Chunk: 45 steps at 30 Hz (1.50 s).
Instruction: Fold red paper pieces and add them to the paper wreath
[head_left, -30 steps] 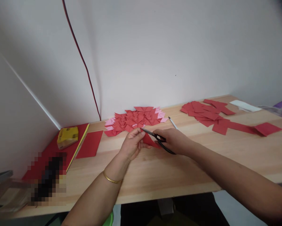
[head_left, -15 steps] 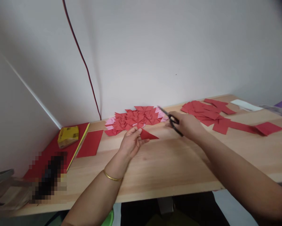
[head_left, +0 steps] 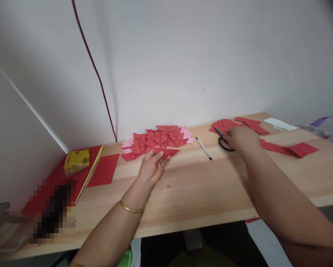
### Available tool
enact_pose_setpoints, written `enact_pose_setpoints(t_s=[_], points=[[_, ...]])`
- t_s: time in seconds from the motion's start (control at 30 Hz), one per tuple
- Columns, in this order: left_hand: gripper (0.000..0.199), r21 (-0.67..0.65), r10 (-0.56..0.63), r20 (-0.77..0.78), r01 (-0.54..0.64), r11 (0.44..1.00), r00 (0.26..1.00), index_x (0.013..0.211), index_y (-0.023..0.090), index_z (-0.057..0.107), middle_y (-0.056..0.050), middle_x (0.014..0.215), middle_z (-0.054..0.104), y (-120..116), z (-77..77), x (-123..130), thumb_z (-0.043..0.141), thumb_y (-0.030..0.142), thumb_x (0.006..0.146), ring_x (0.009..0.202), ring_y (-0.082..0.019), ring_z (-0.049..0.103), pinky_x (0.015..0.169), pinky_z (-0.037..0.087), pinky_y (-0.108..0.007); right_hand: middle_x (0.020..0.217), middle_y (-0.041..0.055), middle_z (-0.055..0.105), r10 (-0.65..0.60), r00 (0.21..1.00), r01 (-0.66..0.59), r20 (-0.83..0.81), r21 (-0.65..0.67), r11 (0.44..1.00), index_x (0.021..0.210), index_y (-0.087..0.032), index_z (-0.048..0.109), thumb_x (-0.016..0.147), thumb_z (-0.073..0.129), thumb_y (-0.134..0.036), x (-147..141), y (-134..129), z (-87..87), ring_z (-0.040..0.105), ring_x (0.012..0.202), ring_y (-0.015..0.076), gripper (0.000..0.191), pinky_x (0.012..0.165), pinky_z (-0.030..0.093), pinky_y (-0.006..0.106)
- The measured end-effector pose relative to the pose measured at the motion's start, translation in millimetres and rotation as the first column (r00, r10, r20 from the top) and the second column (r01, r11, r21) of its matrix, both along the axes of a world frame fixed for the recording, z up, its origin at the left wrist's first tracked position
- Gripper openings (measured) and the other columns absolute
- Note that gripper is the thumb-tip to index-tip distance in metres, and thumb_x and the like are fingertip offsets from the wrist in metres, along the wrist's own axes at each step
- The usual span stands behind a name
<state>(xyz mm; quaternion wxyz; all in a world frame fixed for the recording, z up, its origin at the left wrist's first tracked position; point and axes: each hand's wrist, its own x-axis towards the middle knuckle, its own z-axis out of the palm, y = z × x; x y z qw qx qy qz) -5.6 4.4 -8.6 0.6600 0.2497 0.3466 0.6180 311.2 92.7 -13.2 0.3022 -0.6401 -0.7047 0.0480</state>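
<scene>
A folded red paper triangle (head_left: 170, 152) is pinched in my left hand (head_left: 152, 165), above the table in front of the pile of folded red and pink pieces (head_left: 166, 137). My right hand (head_left: 242, 139) is farther right, over the loose red papers (head_left: 224, 125), at the black-handled scissors (head_left: 224, 144). The scissors' blades point to the upper left; the fingertips are partly hidden behind the hand. Between the two hands a white and black pen (head_left: 203, 148) lies on the table.
On the wooden table (head_left: 183, 200) are a red sheet (head_left: 103, 170), a yellow packet (head_left: 77, 162) on a larger red board at the left, a red strip (head_left: 302, 149) and a white paper (head_left: 280, 124) at the right. A dark red cable (head_left: 101, 79) hangs along the wall.
My right hand and the scissors have moved right to the loose red papers, uncovering the pen. The red triangle in my left hand has tilted to lie more level.
</scene>
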Motion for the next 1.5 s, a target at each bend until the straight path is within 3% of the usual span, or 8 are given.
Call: enact_pose_setpoints(t_s=[0.07,0.2,0.4,0.53,0.73,0.9,1.27,1.5], points=[[0.024,-0.007,0.002,0.0,-0.002,1.0,1.0,0.067,0.015,0.051,0.005,0.063,0.058,0,-0.8,1,0.073,0.007,0.064,0.06,-0.005,0.059,0.073,0.056,-0.024,0.072,0.0137,0.062,-0.098,0.992,0.098,-0.084,-0.003,0.995,0.072,-0.016,0.061,0.082,0.053,-0.037,-27,-12,11.3,0.058,0.076,0.027,0.025,0.063,0.037,0.036],[0.022,-0.02,-0.002,-0.022,0.001,1.0,1.0,0.071,0.015,0.054,0.004,0.068,0.062,0,-3.6,4,0.073,0.008,0.064,0.063,-0.007,0.061,0.069,0.056,-0.023,0.085,0.0052,0.066,0.363,0.854,-0.415,-0.373,-0.068,0.907,0.088,-0.019,0.064,0.084,0.05,-0.043,-98,-41,17.4,0.059,0.076,0.0172,0.028,0.068,0.042,0.028],[0.029,-0.012,-0.033,-0.189,0.031,0.999,0.981,0.083,0.014,0.061,-0.002,0.079,0.068,-3,-7.2,9,0.079,0.019,0.06,0.064,-0.01,0.063,0.054,0.052,-0.02,0.061,-0.0018,0.052,0.555,0.703,-0.643,-0.444,-0.063,0.763,0.072,-0.016,0.057,0.084,0.051,-0.038,-132,-57,-0.1,0.045,0.058,0.0106,0.026,0.056,0.035,0.023],[0.031,-0.018,-0.082,-0.359,0.081,0.997,0.93,0.079,0.012,0.064,-0.002,0.069,0.065,-4,-10.0,9,0.081,0.026,0.057,0.056,-0.01,0.059,0.041,0.04,-0.016,0.06,-0.0031,0.047,0.567,0.663,-0.667,-0.49,-0.043,0.743,0.074,-0.016,0.059,0.084,0.051,-0.038,-124,-55,1.5,0.042,0.058,0.0101,0.025,0.057,0.034,0.023],[0.027,0.053,-0.064,-0.502,0.104,0.993,0.863,0.078,0.013,0.066,-0.001,0.062,0.063,-3,-16.6,9,0.078,0.031,0.061,0.056,-0.01,0.057,0.051,0.044,-0.02,0.065,-0.0012,0.054,0.526,0.625,-0.7,-0.577,-0.116,0.705,0.073,-0.015,0.061,0.079,0.059,-0.039,-130,-57,3.0,0.045,0.061,0.0102,0.025,0.057,0.035,0.023],[0.026,0.057,-0.114,-0.594,0.184,0.981,0.796,0.064,0.013,0.059,0.002,0.052,0.055,-4,-16.7,8,0.075,0.034,0.065,0.046,-0.006,0.047,0.046,0.034,-0.018,0.062,-0.0015,0.054,0.505,0.662,-0.659,-0.554,-0.108,0.744,0.067,-0.016,0.06,0.077,0.061,-0.038,-130,-59,8.1,0.046,0.06,0.0102,0.025,0.056,0.035,0.023],[0.037,0.007,-0.11,-0.592,0.142,0.99,0.798,0.054,0.015,0.049,0.003,0.045,0.052,-3,-12.9,8,0.078,0.038,0.058,0.04,-0.006,0.04,0.044,0.029,-0.02,0.064,0.0006,0.061,0.489,0.607,-0.738,-0.627,-0.216,0.639,0.072,-0.016,0.062,0.081,0.056,-0.043,-118,-56,17.9,0.055,0.063,0.0116,0.029,0.063,0.042,0.024],[0.032,-0.024,-0.181,-0.554,0.201,0.979,0.813,0.057,0.014,0.055,0.001,0.054,0.057,-5,-9.6,7,0.077,0.037,0.058,0.049,-0.008,0.049,0.051,0.036,-0.021,0.066,0.0017,0.064,0.382,0.614,-0.668,-0.691,-0.196,0.718,0.074,-0.016,0.066,0.075,0.064,-0.046,-116,-47,3.3,0.057,0.062,0.0123,0.029,0.062,0.043,0.026]])
